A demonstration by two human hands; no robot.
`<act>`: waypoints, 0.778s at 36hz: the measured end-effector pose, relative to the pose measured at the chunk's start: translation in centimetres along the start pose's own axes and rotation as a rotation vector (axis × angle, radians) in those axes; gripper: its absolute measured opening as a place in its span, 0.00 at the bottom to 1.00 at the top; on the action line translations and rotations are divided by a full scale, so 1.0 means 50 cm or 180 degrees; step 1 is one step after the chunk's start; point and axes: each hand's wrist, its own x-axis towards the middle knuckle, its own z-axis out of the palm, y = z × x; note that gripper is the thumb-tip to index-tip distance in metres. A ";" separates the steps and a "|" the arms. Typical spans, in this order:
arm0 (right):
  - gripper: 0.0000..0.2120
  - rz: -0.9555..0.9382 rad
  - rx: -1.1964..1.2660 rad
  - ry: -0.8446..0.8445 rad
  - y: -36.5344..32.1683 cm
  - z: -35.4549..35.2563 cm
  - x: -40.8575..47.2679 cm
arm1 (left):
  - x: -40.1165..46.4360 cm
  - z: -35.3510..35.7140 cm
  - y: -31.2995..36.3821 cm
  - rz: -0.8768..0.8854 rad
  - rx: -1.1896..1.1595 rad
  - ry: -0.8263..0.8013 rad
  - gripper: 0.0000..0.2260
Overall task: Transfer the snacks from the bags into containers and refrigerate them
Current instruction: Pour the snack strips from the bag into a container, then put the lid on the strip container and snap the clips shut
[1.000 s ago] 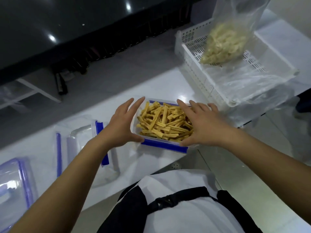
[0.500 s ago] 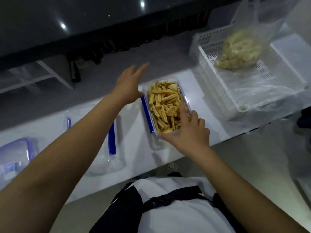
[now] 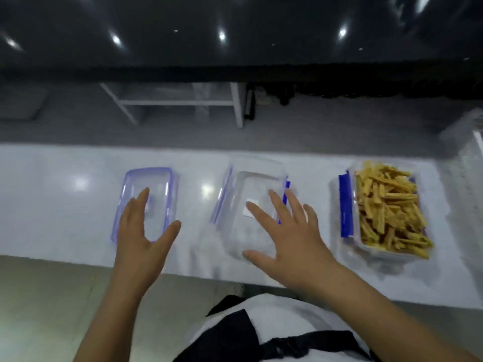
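**Operator:** Report the layout, left to right.

**Inspector:** On the white counter [image 3: 65, 205] the first item is a clear lid [image 3: 149, 199] with a blue rim, lying flat. The left hand [image 3: 142, 231] is over its near end, fingers straight, thumb spread wide, gripping nothing. Whether the palm touches the lid cannot be determined.

**Operator:** Centre position?

**Inspector:** An empty clear container [image 3: 251, 205] with blue side clips. The right hand [image 3: 290, 236] is above it, fingers splayed and straight, gripping nothing. Contact with the rim cannot be confirmed; the frame is blurred.

**Operator:** Location of the snacks?

**Inspector:** The yellow snack sticks [image 3: 389, 207] fill a second, filled container [image 3: 347, 231] at the right, well apart from both hands and uncovered. A white basket edge [image 3: 467, 142] is just visible at far right; no bag is in view.

**Operator:** Step in hand?

**Inspector:** Judged: one container is filled, and both hands are reaching for the next pieces, either the lid for sealing or the empty container for the second batch.

**Operator:** Requirement for the next move?

**Inspector:** Close the fingers on the lid edges, carry it right, align it squarely over the filled container, then press down the clips.
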 end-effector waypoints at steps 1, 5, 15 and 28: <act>0.39 -0.0146 -0.0106 -0.0137 -0.021 0.007 0.019 | 0.002 -0.012 -0.030 -0.0117 0.0212 0.0017 0.38; 0.39 -0.0616 -0.0427 -0.0464 -0.109 0.028 0.093 | 0.025 -0.027 -0.122 -0.0845 0.0628 -0.0167 0.51; 0.38 0.0453 0.2816 -0.0910 -0.333 0.139 0.285 | 0.104 -0.062 -0.231 -0.1430 -0.1095 -0.0013 0.37; 0.29 0.1626 0.3758 -0.0334 -0.374 0.171 0.352 | 0.126 -0.102 -0.251 -0.1447 -0.1953 -0.0168 0.30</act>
